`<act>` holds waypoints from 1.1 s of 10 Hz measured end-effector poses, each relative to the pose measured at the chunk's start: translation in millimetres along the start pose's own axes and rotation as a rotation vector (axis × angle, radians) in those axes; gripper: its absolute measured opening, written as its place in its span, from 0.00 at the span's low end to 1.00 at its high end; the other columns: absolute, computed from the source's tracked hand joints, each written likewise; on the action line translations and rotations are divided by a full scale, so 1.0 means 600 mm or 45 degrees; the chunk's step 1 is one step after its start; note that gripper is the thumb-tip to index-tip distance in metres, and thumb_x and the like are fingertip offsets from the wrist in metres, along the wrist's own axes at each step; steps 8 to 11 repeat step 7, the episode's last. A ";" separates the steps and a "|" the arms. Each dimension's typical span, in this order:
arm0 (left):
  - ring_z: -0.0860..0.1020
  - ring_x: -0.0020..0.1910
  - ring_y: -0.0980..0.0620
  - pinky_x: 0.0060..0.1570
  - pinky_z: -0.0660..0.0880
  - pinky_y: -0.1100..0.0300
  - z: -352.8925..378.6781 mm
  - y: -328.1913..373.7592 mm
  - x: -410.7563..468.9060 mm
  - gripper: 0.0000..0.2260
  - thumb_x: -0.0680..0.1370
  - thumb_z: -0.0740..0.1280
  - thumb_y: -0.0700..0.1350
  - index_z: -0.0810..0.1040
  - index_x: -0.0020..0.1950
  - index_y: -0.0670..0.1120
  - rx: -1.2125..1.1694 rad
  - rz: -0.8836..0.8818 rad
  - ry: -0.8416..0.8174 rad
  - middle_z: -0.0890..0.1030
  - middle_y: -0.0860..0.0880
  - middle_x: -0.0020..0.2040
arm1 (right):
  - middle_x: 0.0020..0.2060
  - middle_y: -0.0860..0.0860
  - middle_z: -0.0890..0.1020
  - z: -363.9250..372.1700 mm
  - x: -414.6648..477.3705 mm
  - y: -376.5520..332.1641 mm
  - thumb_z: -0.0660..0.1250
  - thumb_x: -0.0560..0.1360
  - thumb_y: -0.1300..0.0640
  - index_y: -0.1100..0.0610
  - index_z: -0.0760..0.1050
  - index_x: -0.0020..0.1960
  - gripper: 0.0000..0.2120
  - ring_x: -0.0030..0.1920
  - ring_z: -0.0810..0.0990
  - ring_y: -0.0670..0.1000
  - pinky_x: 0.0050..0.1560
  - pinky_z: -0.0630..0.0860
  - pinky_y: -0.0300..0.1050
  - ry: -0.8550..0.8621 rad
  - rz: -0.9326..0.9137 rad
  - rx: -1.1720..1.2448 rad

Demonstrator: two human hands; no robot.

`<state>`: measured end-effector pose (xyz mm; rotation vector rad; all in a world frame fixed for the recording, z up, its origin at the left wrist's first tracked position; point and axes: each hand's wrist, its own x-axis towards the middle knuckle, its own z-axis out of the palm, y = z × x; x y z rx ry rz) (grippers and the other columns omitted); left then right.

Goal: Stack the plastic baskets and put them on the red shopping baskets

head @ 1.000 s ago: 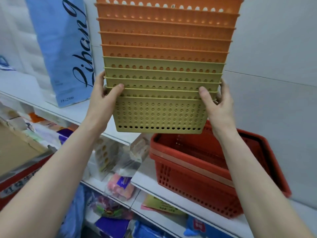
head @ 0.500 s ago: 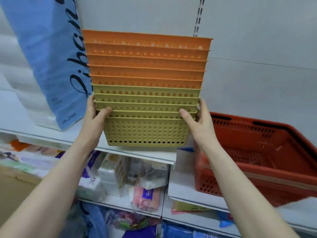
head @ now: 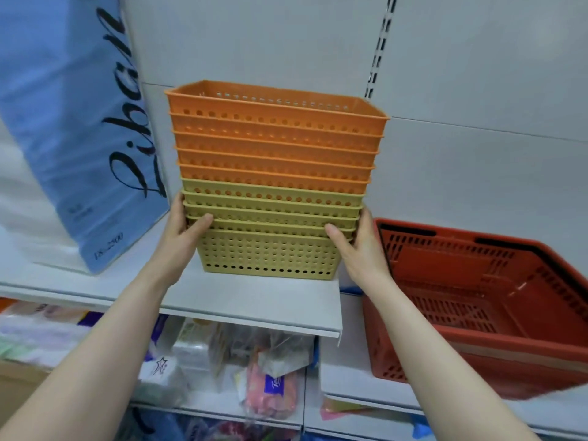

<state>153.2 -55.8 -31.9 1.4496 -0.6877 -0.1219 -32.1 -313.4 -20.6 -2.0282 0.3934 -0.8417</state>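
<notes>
Setting: retail shop, shelving aisle.
Back panel (head: 477, 74): grey metal gondola wall with a slotted upright (head: 378, 49).
Shelf (head: 254, 300): grey metal shop shelf with a front price-strip edge.
Stock below: packaged goods (head: 270, 386) in plastic wrap, crowded on lower shelves.
Customer equipment: red shopping basket (head: 477, 316) with black handles, on the neighbouring shelf.
Bulk stock: large blue printed bag (head: 73, 122), upright on the shelf.

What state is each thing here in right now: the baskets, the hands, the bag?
Stack of plastic baskets: nested, orange above yellow, upright, resting on the shelf.
Left hand: gripping the stack's left side at the yellow rims.
Right hand: gripping the stack's right side.
Red shopping baskets: open, empty inside, handles folded down, to the right of the stack.
Blue bag: standing on the shelf, left of the stack.
</notes>
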 end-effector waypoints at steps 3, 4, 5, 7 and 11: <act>0.71 0.68 0.61 0.62 0.69 0.62 0.007 -0.005 0.040 0.26 0.82 0.62 0.45 0.57 0.77 0.54 0.071 -0.004 -0.020 0.70 0.54 0.72 | 0.58 0.38 0.75 0.007 0.022 0.001 0.67 0.77 0.45 0.52 0.58 0.74 0.31 0.49 0.70 0.19 0.46 0.66 0.15 -0.029 0.025 -0.091; 0.71 0.66 0.63 0.62 0.69 0.61 0.010 -0.005 0.040 0.26 0.82 0.62 0.46 0.56 0.78 0.55 0.105 0.004 0.006 0.70 0.54 0.72 | 0.58 0.38 0.76 0.008 0.018 -0.004 0.67 0.77 0.43 0.51 0.57 0.74 0.32 0.46 0.74 0.23 0.44 0.67 0.17 -0.016 0.035 -0.134; 0.71 0.67 0.56 0.66 0.69 0.54 0.015 -0.007 0.031 0.27 0.82 0.62 0.47 0.55 0.78 0.54 0.184 0.009 0.076 0.69 0.53 0.73 | 0.57 0.38 0.77 0.000 0.019 -0.009 0.66 0.76 0.42 0.50 0.57 0.75 0.33 0.47 0.76 0.30 0.47 0.69 0.23 -0.052 0.048 -0.181; 0.76 0.62 0.54 0.59 0.71 0.58 0.027 0.018 -0.045 0.24 0.81 0.62 0.45 0.61 0.76 0.54 0.425 0.059 0.302 0.72 0.56 0.70 | 0.64 0.54 0.80 -0.104 0.032 -0.061 0.67 0.77 0.50 0.49 0.69 0.72 0.24 0.58 0.81 0.52 0.61 0.77 0.52 0.017 -0.016 -0.449; 0.76 0.62 0.54 0.59 0.71 0.58 0.027 0.018 -0.045 0.24 0.81 0.62 0.45 0.61 0.76 0.54 0.425 0.059 0.302 0.72 0.56 0.70 | 0.64 0.54 0.80 -0.104 0.032 -0.061 0.67 0.77 0.50 0.49 0.69 0.72 0.24 0.58 0.81 0.52 0.61 0.77 0.52 0.017 -0.016 -0.449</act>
